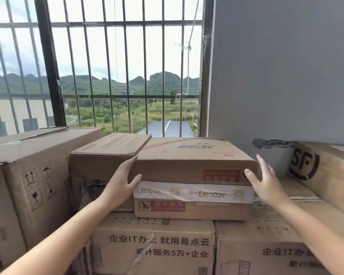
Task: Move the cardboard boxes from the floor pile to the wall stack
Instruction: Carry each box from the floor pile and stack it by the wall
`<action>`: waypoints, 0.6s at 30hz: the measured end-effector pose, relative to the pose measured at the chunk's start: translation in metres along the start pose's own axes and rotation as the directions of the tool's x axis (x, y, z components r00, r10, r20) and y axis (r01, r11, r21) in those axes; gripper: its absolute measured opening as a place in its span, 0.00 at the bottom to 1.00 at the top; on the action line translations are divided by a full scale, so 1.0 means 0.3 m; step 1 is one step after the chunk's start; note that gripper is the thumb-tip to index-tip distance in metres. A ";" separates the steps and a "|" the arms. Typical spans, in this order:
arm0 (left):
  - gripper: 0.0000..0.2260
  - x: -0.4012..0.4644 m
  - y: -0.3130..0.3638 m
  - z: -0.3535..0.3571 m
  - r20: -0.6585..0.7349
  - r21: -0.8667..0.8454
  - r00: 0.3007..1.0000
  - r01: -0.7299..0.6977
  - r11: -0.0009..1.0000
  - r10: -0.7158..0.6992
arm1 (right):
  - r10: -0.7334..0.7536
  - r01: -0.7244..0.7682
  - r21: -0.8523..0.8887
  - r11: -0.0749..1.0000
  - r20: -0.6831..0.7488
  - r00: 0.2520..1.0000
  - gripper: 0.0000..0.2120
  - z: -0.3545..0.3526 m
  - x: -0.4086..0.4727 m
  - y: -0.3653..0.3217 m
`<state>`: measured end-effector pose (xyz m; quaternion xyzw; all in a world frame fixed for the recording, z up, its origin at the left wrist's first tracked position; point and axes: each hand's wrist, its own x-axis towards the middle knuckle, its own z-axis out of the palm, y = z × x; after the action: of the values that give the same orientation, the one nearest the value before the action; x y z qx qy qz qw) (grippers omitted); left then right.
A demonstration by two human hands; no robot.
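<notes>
A flat cardboard box [189,165] with white Lexar tape and red labels lies on top of the wall stack, in front of the barred window. My left hand [123,181] rests flat against the box's left end, thumb on its front face. My right hand [264,181] is at the box's right front corner with fingers spread and straight; the thumb touches the corner. Neither hand curls round the box.
A smaller box [105,155] sits just left of the flat one, and a tall box [28,175] stands further left. An SF-marked box [326,171] leans at the right. Two printed boxes [153,247] lie underneath. A grey wall [286,66] rises behind on the right.
</notes>
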<state>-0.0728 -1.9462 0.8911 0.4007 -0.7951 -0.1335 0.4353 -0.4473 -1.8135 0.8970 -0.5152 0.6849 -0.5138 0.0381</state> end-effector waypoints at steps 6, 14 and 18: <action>0.23 -0.168 0.067 -0.049 -0.020 -0.375 1.000 0.008 0.927 -0.017 | -0.123 0.113 0.062 0.992 0.184 0.975 0.29 -0.048 -0.269 -0.092; 0.19 -0.511 0.027 0.061 0.205 -0.477 0.974 0.186 0.859 -0.097 | 0.204 -0.249 0.181 0.951 0.236 0.950 0.26 -0.027 -0.760 0.055; 0.16 -0.658 0.021 0.147 0.381 -0.455 0.911 0.331 0.827 -0.154 | 0.421 -0.460 0.232 0.857 0.201 0.885 0.25 -0.041 -1.030 0.143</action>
<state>-0.0521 -1.7994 0.7533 0.3422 -0.7338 -0.4587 0.3662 -0.3389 -1.5777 0.7234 -0.3698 0.7027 -0.5423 0.2745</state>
